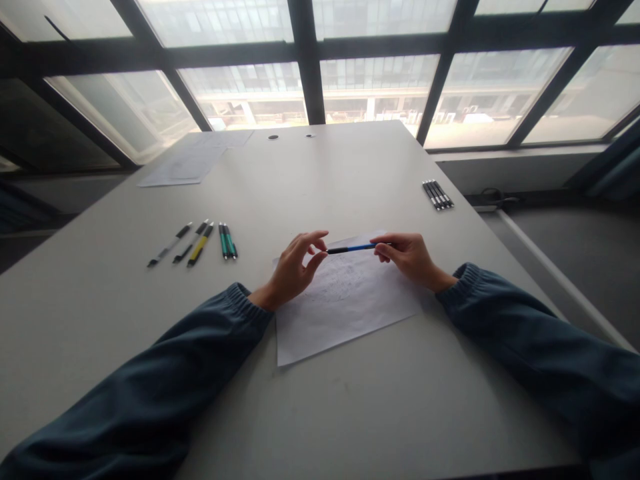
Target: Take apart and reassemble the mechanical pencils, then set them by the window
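Note:
A blue pen [353,249] with a black grip lies level above a sheet of paper [350,323] covered in scribbles. My right hand [407,257] pinches the pen's right end between thumb and fingers. At the pen's left tip is my left hand [295,267], with thumb and index finger apart; whether the thumb touches the tip I cannot tell. Both forearms, in dark blue sleeves, rest toward the near side of the white table [350,407].
Left of the paper lie a grey pen [170,245], a dark pen [191,241], a yellow pen [201,245] and two green pens [228,241]. Several black-and-white pens [438,195] sit in a row near the right edge. More papers [183,167] lie at the far left, before the windows.

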{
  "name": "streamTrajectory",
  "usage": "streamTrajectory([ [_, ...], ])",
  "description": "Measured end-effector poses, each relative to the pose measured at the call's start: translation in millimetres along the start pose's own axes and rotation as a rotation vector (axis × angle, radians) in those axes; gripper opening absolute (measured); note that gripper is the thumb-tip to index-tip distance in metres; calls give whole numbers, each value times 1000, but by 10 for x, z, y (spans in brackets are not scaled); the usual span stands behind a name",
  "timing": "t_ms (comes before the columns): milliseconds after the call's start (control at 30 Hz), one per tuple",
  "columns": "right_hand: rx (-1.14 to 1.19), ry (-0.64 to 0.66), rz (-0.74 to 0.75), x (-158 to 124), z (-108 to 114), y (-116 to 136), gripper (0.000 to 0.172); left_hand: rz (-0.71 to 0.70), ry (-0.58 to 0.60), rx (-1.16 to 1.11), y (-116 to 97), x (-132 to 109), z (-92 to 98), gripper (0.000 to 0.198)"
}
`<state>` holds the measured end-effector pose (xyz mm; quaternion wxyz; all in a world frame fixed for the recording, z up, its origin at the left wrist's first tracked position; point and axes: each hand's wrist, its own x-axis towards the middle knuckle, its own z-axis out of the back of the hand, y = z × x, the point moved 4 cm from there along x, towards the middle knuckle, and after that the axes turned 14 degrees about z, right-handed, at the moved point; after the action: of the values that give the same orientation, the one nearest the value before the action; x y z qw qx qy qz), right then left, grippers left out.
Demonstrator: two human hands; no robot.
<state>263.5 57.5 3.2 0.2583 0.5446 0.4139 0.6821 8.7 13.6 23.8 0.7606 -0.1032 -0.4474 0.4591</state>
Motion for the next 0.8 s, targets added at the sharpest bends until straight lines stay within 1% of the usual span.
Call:
streamTrajectory([
  [167, 12, 15, 3, -2, -14, 3, 27, 19, 10, 32, -20, -8, 0, 29],
  [267, 6, 28, 7, -5, -17, 1, 26, 47, 28, 39, -18, -16, -3, 28],
  [600, -28, 55, 15, -10, -11, 7, 32, 84, 83, 51, -44, -8, 4, 25],
  [800, -13, 34, 15, -5, -3, 33, 31, 125, 57, 34, -20, -16, 9, 24],
])
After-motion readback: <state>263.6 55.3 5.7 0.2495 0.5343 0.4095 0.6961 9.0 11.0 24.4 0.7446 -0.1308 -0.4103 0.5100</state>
